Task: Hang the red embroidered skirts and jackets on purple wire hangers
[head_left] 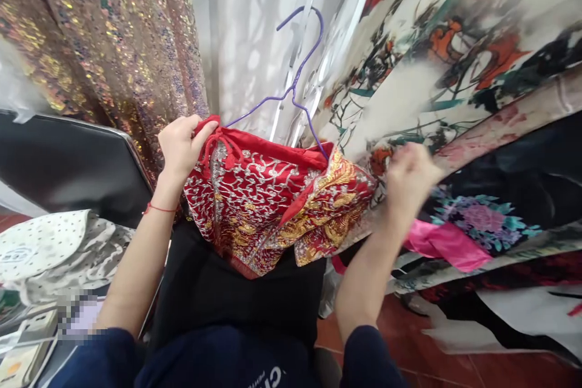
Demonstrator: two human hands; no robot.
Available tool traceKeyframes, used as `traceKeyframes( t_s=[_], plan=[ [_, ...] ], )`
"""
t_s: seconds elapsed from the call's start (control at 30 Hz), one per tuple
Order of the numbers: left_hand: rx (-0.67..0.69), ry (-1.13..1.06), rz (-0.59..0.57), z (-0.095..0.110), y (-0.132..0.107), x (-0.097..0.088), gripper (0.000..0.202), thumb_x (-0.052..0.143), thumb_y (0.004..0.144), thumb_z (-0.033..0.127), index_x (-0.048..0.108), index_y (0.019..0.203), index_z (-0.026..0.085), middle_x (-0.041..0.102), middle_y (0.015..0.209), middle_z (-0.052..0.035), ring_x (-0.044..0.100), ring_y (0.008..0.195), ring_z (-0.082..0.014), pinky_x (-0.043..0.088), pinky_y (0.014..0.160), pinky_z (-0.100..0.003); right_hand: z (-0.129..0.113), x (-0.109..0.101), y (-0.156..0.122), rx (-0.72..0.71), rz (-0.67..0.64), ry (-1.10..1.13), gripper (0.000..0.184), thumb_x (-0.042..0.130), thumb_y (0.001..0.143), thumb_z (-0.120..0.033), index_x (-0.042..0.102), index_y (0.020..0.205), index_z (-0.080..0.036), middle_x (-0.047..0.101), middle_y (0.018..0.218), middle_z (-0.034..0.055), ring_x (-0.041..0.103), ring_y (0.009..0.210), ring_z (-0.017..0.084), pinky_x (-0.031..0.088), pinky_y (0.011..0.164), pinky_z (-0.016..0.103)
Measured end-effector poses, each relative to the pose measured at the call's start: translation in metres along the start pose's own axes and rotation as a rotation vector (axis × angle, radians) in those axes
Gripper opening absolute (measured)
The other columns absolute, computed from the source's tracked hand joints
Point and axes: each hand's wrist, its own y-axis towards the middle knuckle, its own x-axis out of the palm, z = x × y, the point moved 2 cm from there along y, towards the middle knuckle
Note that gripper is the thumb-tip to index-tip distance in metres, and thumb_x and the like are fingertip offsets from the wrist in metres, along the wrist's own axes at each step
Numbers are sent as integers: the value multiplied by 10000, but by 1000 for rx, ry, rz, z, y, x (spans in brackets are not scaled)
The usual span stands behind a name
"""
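Note:
A red garment (268, 200) with gold and silver embroidery hangs on a purple wire hanger (297, 82) in front of me. My left hand (182, 145) is closed round the garment's upper left corner and its red ties. My right hand (409, 182) is at the garment's right edge, smeared by motion, so its fingers cannot be made out. A thin red string circles my left wrist.
Sequined brown fabric (100, 36) hangs at the left, white sheer curtain (245, 30) behind the hanger. Floral printed fabrics (454, 54) and a pink cloth (448, 242) lie at the right. A black chair back (63, 163) and a polka-dot cloth (40, 239) sit at the left, over red floor tiles.

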Motion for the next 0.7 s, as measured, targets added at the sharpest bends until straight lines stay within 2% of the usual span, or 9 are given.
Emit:
traceKeyframes(
  t_s=[0.07, 0.13, 0.2, 0.23, 0.3, 0.4, 0.57, 0.63, 0.7],
  plan=[
    [-6, -24, -4, 2, 1, 1, 503, 557, 918, 544, 339, 601, 218, 382, 582, 0, 411, 601, -162, 323, 620, -311, 3, -27, 8, 17, 94, -5, 438, 308, 1013, -510, 487, 704, -256, 568, 636, 82, 498, 546, 190, 369, 598, 371],
    [-9, -55, -7, 5, 2, 3, 514, 557, 917, 546, 324, 596, 220, 360, 579, 2, 398, 591, -160, 318, 625, -322, -5, -26, 11, -53, -122, 135, 379, 366, 1012, -492, 577, 818, -244, 645, 757, 91, 588, 630, 195, 439, 656, 359],
    [-21, -75, -3, 7, 2, 2, 520, 551, 917, 549, 313, 591, 221, 339, 573, 5, 387, 584, -160, 312, 630, -328, -15, 0, 7, -148, -378, 242, 336, 533, 938, -517, 633, 1016, -205, 716, 1000, 134, 674, 873, 241, 500, 795, 376],
    [-25, -77, -4, 7, 1, 1, 518, 551, 914, 552, 316, 590, 222, 337, 570, 5, 389, 583, -162, 311, 630, -328, -18, 18, 2, -169, -495, 274, 402, 576, 902, -544, 638, 1076, -187, 722, 1078, 150, 678, 947, 257, 507, 850, 392],
    [-18, -69, -12, 7, 0, -2, 500, 554, 905, 555, 348, 592, 224, 364, 568, 0, 415, 591, -168, 318, 626, -323, -19, 51, -8, -141, -633, 290, 431, 534, 916, -564, 664, 1058, -177, 740, 1051, 129, 681, 930, 252, 504, 866, 390],
    [7, -52, -33, 5, -2, -6, 449, 557, 892, 559, 429, 615, 229, 443, 581, -15, 479, 627, -186, 339, 622, -311, -16, 74, -19, -71, -645, 296, 420, 508, 934, -574, 685, 934, -193, 741, 926, 78, 665, 845, 227, 476, 806, 340],
    [-8, -53, -23, 5, -2, -2, 451, 552, 891, 567, 412, 621, 233, 451, 590, -21, 526, 683, -202, 403, 679, -322, -17, 57, -25, -137, -600, 272, 434, 450, 978, -568, 616, 798, -209, 677, 794, 38, 587, 730, 179, 403, 719, 291],
    [-26, -58, -22, 7, -3, 0, 442, 535, 901, 560, 406, 632, 234, 459, 607, -30, 555, 730, -220, 443, 751, -359, -19, 53, -26, -159, -573, 243, 447, 431, 991, -568, 584, 770, -211, 659, 775, 33, 564, 708, 167, 380, 701, 283],
    [-31, -70, -20, 14, -5, -1, 375, 522, 914, 534, 468, 697, 233, 540, 706, -62, 598, 849, -259, 458, 874, -433, -20, 54, -29, -168, -548, 223, 459, 424, 996, -576, 580, 767, -211, 659, 775, 30, 558, 702, 162, 368, 697, 282]
  ],
)
